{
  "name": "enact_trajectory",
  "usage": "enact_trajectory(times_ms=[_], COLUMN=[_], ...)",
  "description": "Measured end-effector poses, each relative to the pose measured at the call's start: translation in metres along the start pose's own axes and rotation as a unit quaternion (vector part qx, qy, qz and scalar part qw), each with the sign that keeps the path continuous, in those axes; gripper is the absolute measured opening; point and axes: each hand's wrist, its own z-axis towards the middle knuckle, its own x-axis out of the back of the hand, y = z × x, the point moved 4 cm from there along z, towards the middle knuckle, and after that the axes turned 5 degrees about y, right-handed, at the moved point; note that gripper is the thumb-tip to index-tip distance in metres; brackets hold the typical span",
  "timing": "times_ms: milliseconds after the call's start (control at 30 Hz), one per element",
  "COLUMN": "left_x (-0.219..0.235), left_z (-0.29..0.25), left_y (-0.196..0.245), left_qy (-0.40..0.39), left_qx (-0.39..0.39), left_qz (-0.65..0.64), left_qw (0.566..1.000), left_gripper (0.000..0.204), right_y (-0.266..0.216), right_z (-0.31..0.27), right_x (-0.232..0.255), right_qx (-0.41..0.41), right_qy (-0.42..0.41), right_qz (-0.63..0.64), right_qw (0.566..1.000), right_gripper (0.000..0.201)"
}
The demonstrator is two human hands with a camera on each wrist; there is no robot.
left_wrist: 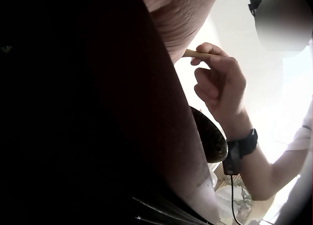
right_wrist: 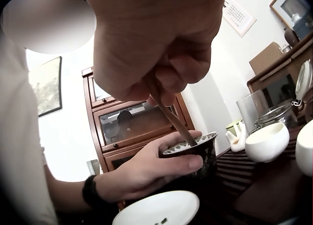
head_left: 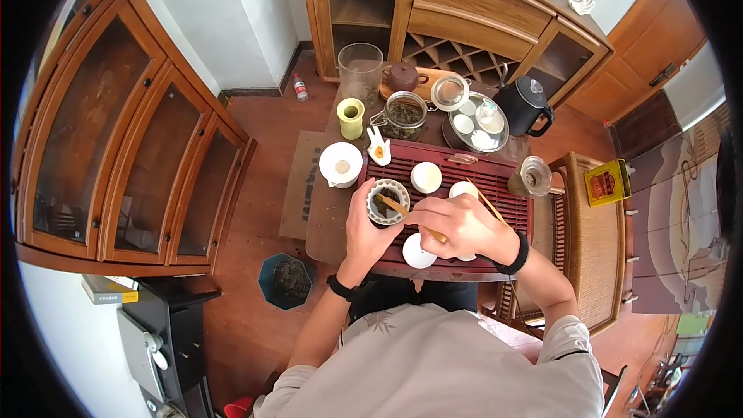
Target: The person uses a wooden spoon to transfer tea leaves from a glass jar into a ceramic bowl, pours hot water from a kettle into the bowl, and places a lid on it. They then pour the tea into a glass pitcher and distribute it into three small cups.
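Note:
My left hand [head_left: 370, 231] grips a dark patterned cup [right_wrist: 209, 154] with a white scalloped rim, over the near left part of the tea tray [head_left: 507, 213]. Dark tea leaves [head_left: 379, 207] show inside it. Curled around a slim wooden stick [right_wrist: 171, 118], my right hand [head_left: 463, 226] keeps its lower end in the cup, slanting down past the rim. Beneath the right hand sits a white dish [head_left: 419, 251] with a few leaf bits on it. Two white cups, one [head_left: 426, 176] nearer the cup I hold, stand beyond. A second thin stick [head_left: 489, 205] slants behind the right wrist.
A lidded white bowl [head_left: 340, 165] stands left of the tray, near a hand-shaped ornament [head_left: 378, 147]. Behind are an open glass jar of leaves [head_left: 405, 118], a round tray of cups [head_left: 501, 141] and a black kettle [head_left: 526, 104]. A glass pitcher [head_left: 532, 176] stands at right.

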Motion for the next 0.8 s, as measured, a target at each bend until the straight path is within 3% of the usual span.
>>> enact_trajectory(times_ms=[233,333,433,500,600,700,800], left_x=[0.0,0.0,0.0,0.0,0.0,-0.001,-0.001], left_z=[0.001,0.001,0.001,0.001,0.001,0.001,0.001], left_y=[0.003,0.003,0.002,0.001,-0.001,0.001,0.0], left_qy=[0.002,-0.002,0.005,0.007,0.001,0.009,0.004], left_qx=[0.001,-0.003,0.0,-0.005,-0.012,-0.018,-0.012], left_qz=[0.004,0.006,0.009,0.01,0.016,0.017,0.005], left_qw=[1.0,1.0,1.0,1.0,1.0,1.0,1.0], left_gripper=[0.09,0.089,0.089,0.089,0.089,0.089,0.089], right_y=[0.006,0.013,0.031,0.042,0.053,0.06,0.06], right_z=[0.0,-0.001,-0.011,-0.015,-0.016,-0.015,-0.013], right_x=[0.015,0.013,0.011,0.004,0.006,-0.001,-0.005], right_qx=[-0.023,-0.092,-0.311,-0.326,-0.447,-0.482,-0.482], right_qy=[0.001,0.011,0.098,0.127,0.137,0.138,0.138], right_qz=[0.03,0.106,0.158,0.167,0.215,0.268,0.247], right_qw=[0.999,0.99,0.932,0.922,0.858,0.823,0.83], right_gripper=[0.032,0.031,0.017,0.026,0.037,0.041,0.043])
